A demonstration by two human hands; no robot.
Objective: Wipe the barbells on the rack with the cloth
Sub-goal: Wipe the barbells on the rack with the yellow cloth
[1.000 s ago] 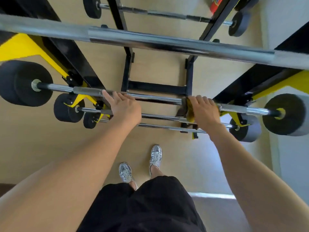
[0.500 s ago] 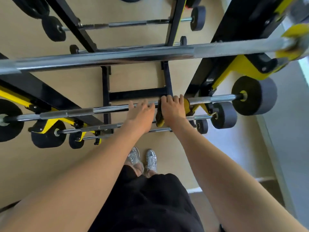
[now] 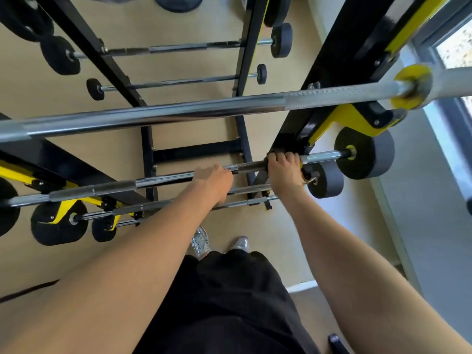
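A black and yellow rack [image 3: 329, 80] carries several chrome barbells with black end weights. My left hand [image 3: 214, 178] grips the second barbell [image 3: 163, 181] near its middle. My right hand [image 3: 283, 167] is curled round the same bar close to its right support. It holds a yellow cloth [image 3: 302, 166] wrapped on the bar; only a small edge of cloth shows beside my fingers. The top barbell [image 3: 178, 114] crosses the view above both hands.
Lower barbells [image 3: 245, 189] lie just under my hands. A second rack [image 3: 178, 48] with smaller barbells stands behind. My feet [image 3: 201, 242] are on the tan floor below. A window [image 3: 457, 47] and grey wall are to the right.
My right hand has slid the cloth rightwards along the bar to the right support. My left hand stays on the bar, and the view has swung right.
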